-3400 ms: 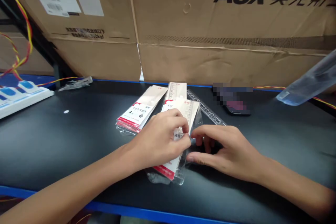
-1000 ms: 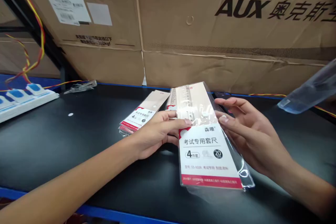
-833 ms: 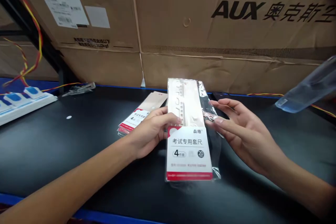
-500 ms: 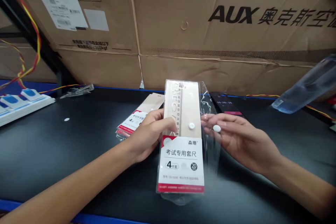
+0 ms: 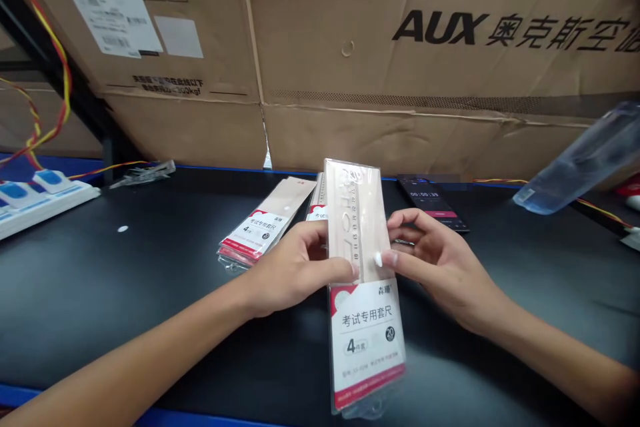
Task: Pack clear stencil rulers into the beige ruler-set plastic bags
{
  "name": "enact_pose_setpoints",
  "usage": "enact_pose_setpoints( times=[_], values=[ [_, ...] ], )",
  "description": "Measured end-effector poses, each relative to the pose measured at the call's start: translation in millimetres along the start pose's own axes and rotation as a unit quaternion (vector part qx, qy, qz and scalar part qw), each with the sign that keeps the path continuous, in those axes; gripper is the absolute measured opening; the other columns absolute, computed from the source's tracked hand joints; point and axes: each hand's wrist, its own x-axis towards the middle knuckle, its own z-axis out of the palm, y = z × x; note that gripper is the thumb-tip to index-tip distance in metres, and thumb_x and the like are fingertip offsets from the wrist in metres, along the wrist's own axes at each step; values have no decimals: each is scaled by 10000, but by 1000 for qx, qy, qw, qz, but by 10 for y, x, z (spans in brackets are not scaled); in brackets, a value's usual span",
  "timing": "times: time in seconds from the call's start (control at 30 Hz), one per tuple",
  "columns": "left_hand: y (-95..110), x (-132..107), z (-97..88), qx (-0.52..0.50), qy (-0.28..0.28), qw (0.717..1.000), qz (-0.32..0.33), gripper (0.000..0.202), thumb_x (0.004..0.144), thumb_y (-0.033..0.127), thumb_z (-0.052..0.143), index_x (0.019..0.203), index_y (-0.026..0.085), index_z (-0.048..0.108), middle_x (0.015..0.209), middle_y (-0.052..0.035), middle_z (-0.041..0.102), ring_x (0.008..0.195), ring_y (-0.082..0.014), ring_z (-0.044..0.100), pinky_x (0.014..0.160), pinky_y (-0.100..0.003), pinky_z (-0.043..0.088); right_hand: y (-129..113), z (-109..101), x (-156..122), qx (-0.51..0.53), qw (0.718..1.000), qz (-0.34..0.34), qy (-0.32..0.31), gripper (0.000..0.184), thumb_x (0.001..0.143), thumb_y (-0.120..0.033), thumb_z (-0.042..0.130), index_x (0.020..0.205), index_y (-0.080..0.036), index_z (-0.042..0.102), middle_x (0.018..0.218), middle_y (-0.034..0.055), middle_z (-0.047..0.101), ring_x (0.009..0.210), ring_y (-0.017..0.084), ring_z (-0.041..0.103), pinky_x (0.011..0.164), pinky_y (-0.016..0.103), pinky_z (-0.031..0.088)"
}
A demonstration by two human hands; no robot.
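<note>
A clear plastic pouch of rulers (image 5: 367, 340) with a white and red label is held up in front of me, a little tilted. My left hand (image 5: 293, 273) grips its left edge, thumb on the front over the ruler scale and the other fingers behind. On the right edge, my right hand (image 5: 445, 267) pinches the pouch, thumb at the white snap button (image 5: 379, 259) and fingers partly hidden behind. Left of it, a stack of similar ruler pouches (image 5: 270, 217) lies on the black table (image 5: 175, 320). Another pouch (image 5: 318, 199) shows partly behind my left hand.
A phone with a running timer (image 5: 433, 203) lies beyond my right hand. At the left are a white power strip (image 5: 50, 197), crumpled plastic (image 5: 143, 175) and a small white disc (image 5: 123, 229). A clear bluish plastic sleeve (image 5: 575, 160) stands at right before a large carton (image 5: 320, 67).
The pouch has moved slightly right and down. My right hand has brought the clear flap with its white button in against the pouch's front, and its fingers have closed on the edge.
</note>
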Motion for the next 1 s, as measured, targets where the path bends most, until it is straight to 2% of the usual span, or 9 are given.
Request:
enact_pose_setpoints(
  times=[0.2, 0.4, 0.57, 0.77, 1.0],
  values=[
    [2, -13, 2, -9, -13, 1000, -9, 259, 801, 62, 692, 1020, 185, 756, 949, -22, 779, 828, -151, 714, 762, -237, 555, -34, 26, -22, 5, 1000, -12, -14, 335, 855, -265, 751, 1088, -283, 510, 987, 13, 692, 773, 143, 686, 702, 274, 588],
    [28, -14, 8, 6, 3, 1000, -16, 305, 783, 60, 699, 1061, 174, 751, 996, -40, 780, 860, -173, 721, 770, -253, 560, -13, -31, -33, -11, 999, -40, -16, 184, 887, -230, 717, 1026, -260, 601, 1043, 10, 667, 912, 138, 658, 775, 236, 572],
    [54, -7, 16, 0, -14, 1000, -22, 299, 774, 71, 707, 1055, 163, 751, 969, -47, 785, 837, -185, 728, 754, -269, 567, -15, -24, -38, 14, 999, -5, -52, 184, 859, -206, 749, 975, -253, 614, 986, -9, 665, 858, 138, 671, 718, 239, 574],
    [52, -4, 17, -8, -23, 999, -29, 283, 770, 59, 716, 1035, 151, 754, 942, -33, 787, 831, -156, 720, 763, -233, 559, -47, -6, -34, 22, 999, 0, -50, 171, 862, -187, 747, 918, -240, 595, 899, -25, 668, 796, 115, 662, 673, 208, 559],
    [50, -3, 11, -11, -25, 999, -29, 262, 782, 35, 694, 1009, 152, 750, 915, -14, 789, 804, -135, 720, 741, -210, 560, -37, -1, -32, 47, 997, 1, -67, 166, 899, -171, 705, 954, -248, 569, 982, -22, 664, 845, 112, 665, 718, 218, 567]
  ],
)
